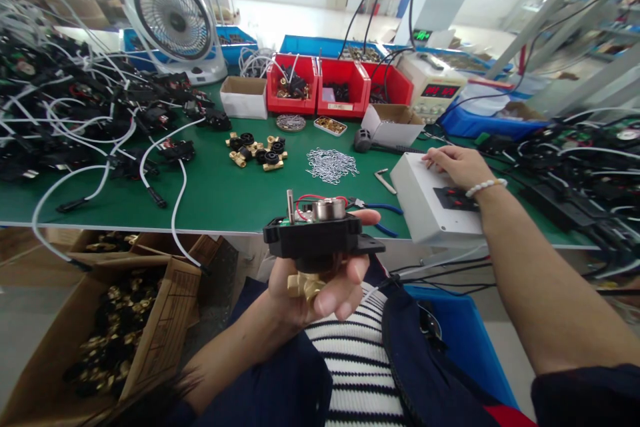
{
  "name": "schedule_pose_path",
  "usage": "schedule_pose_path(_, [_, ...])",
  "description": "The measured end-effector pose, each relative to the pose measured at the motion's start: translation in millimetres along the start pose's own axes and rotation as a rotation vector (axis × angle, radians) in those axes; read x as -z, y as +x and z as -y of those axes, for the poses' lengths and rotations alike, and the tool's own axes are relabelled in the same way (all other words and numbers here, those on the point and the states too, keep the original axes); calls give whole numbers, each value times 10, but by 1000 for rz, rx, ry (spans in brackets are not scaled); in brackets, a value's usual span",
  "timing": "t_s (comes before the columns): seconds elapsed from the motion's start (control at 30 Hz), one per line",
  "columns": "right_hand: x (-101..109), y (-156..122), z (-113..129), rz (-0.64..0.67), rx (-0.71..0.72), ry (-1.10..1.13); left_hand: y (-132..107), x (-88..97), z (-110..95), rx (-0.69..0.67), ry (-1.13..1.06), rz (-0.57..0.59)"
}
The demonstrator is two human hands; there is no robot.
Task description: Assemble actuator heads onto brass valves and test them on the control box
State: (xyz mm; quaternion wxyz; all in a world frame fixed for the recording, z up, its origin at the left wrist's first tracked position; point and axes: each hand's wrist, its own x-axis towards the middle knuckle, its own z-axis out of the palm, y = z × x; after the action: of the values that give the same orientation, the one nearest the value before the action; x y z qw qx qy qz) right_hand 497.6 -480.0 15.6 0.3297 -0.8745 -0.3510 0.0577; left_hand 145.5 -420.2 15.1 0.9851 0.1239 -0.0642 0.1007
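My left hand (343,290) is closed around a motorized valve (313,238), held up in front of the bench edge. Its black housing is uncovered on top, with a round silver motor, a metal pin and red wires showing. A brass valve body (306,285) hangs below the housing, between my fingers. On the right, my right hand (457,165) lies on top of a light grey switch box (425,197), fingers apart and slightly bent near its far edge. A black panel with red switches (453,199) sits beneath my wrist. Blue-handled pliers (383,208) lie behind the valve.
Brass fittings (257,150), a pile of metal clips (331,165) and red bins (343,87) are on the green bench (220,200). Cabled black units (170,150) crowd the left. A fan (173,17) and power supply (433,87) stand behind. Below is a carton (165,320).
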Motion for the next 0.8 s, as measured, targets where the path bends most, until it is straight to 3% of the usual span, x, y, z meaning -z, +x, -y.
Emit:
schedule_pose_path(0.17, [-1, 0, 10, 3, -9, 5, 4, 11, -9, 14, -53, 44])
schedule_pose_path(0.63, [6, 28, -7, 11, -2, -48, 7, 32, -2, 16, 0, -48])
schedule_pose_path(0.8, [38, 13, 94, -12, 41, -72, 25, 69, 33, -4, -28, -63])
